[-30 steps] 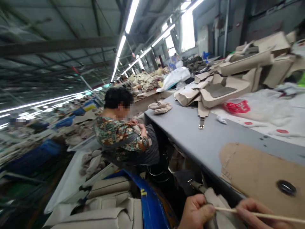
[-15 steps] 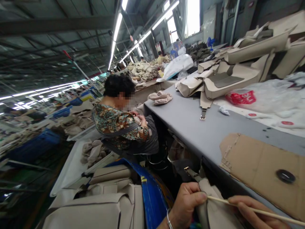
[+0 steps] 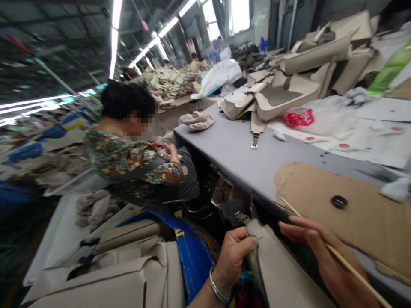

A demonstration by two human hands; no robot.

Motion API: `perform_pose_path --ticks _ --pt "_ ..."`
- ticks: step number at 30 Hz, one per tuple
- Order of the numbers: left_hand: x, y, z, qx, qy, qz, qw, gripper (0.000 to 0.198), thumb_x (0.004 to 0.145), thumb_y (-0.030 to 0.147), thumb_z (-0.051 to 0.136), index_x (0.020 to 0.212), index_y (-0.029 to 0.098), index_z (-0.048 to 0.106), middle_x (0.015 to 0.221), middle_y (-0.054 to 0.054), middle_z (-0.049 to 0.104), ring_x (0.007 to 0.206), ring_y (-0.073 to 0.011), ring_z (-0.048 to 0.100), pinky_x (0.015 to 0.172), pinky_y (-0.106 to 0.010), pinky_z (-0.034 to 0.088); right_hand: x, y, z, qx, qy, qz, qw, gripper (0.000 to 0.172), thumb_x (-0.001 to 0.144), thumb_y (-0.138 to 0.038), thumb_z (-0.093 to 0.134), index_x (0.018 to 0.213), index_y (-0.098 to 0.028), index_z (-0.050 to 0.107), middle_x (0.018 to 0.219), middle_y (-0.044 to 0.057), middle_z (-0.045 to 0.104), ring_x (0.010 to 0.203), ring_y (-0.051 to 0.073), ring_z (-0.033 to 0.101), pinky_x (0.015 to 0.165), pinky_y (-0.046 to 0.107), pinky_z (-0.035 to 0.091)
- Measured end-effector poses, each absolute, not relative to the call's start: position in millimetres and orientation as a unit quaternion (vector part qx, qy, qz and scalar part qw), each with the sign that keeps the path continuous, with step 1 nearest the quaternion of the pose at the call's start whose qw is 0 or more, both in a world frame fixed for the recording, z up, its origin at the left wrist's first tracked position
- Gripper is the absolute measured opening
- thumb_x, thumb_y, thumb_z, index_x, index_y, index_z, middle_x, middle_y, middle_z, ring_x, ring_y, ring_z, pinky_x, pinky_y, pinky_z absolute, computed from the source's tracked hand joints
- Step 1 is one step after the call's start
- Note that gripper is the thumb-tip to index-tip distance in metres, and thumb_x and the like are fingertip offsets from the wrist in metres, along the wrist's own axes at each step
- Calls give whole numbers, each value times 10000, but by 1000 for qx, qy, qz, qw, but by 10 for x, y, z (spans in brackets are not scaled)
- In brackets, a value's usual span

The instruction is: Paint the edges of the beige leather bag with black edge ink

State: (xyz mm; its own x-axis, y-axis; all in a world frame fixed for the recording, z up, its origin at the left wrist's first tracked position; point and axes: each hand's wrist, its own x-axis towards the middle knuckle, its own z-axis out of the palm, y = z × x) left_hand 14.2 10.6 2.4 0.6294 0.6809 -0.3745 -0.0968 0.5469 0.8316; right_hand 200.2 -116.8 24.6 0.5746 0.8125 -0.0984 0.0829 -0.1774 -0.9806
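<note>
My left hand [image 3: 233, 253], with a silver bangle at the wrist, pinches the edge of a beige bag piece [image 3: 282, 269] between thumb and fingers. A strap with a metal buckle [image 3: 241, 217] sticks out past that hand. In my right hand [image 3: 324, 248] lies a thin wooden stick [image 3: 345, 262], its tip pointing up and left over the edge of a cardboard sheet [image 3: 369, 209]. The stick's tip is apart from the bag piece. A round black disc [image 3: 339, 202] rests on the cardboard.
A grey table [image 3: 231, 149] runs along the right, bearing beige bag parts [image 3: 289, 98] and a clear plastic bag [image 3: 334, 119]. At left, a blue container [image 3: 186, 261] stands beside stacked beige pieces [image 3: 96, 282]. A seated co-worker [image 3: 135, 158] handles a piece ahead.
The view has turned to the right. My right hand has lifted the stick away from the bag piece, and its tip now points toward the cardboard. My left hand keeps its pinch.
</note>
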Motion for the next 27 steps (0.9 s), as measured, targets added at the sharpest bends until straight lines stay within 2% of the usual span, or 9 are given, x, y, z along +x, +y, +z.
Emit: perform_pose_path --ticks 2,4,9,13,17,20,23,25,27 --pt "114 100 40 409 353 237 807 326 764 394 822 924 111 786 696 -61 701 594 -147 589 601 -242 468 1935 -1082 381 -679 -387 337 525 321 1023 -507 507 1184 -305 697 1312 44 705 1226 274 657 1106 387 506" --pt "92 105 46 410 352 235 808 293 803 365 802 974 127 781 723 -52 715 604 -144 593 604 -237 473 1899 -1041 431 -661 -419 357 511 266 1044 -457 499 1145 -299 687 1385 32 660 1282 251 617 1122 352 473" --pt "67 81 68 431 359 242 792 229 840 324 785 977 140 776 761 -38 724 624 -132 587 588 -214 461 1857 -1111 455 -624 -446 398 503 207 1075 -373 467 1093 -287 654 1436 36 621 1299 223 604 1062 313 472" --pt "54 54 58 456 369 259 767 181 861 309 772 952 153 772 730 -16 702 635 -120 566 590 -195 447 1857 -1113 498 -611 -462 396 506 50 1025 -290 579 1060 -273 611 1386 58 657 1333 234 579 993 308 501" --pt "43 32 7 481 384 269 741 235 865 331 765 1024 158 771 758 -30 711 663 -142 572 594 -217 460 1903 -1087 508 -620 -477 384 490 180 930 -188 689 1014 -263 548 1429 71 619 1319 246 588 981 319 500" --pt "46 -4 -2 488 395 288 723 258 862 327 765 1058 160 771 785 -38 721 665 -154 580 609 -242 473 1944 -1106 502 -639 -489 378 457 264 880 -139 715 978 -263 504 1287 54 691 1260 257 621 946 325 499" --pt "46 -69 41 490 416 317 697 230 851 333 770 1012 168 771 800 -38 730 671 -163 593 618 -249 480 1962 -1110 544 -661 -512 339 431 202 927 -112 627 928 -257 487 1008 4 707 975 211 688 777 290 486" --pt "42 -119 77 497 438 331 672 192 844 348 773 919 171 762 773 -28 721 667 -165 591 614 -245 476 1958 -1079 587 -664 -543 297 419 177 965 -92 546 904 -248 490 893 -5 659 824 178 642 709 284 444" --pt "43 -155 100 513 457 340 642 194 840 363 775 820 174 739 720 -13 696 649 -160 574 598 -238 462 1940 -1020 606 -665 -569 258 410 177 976 -72 505 915 -238 512 853 2 621 776 171 591 704 294 419"
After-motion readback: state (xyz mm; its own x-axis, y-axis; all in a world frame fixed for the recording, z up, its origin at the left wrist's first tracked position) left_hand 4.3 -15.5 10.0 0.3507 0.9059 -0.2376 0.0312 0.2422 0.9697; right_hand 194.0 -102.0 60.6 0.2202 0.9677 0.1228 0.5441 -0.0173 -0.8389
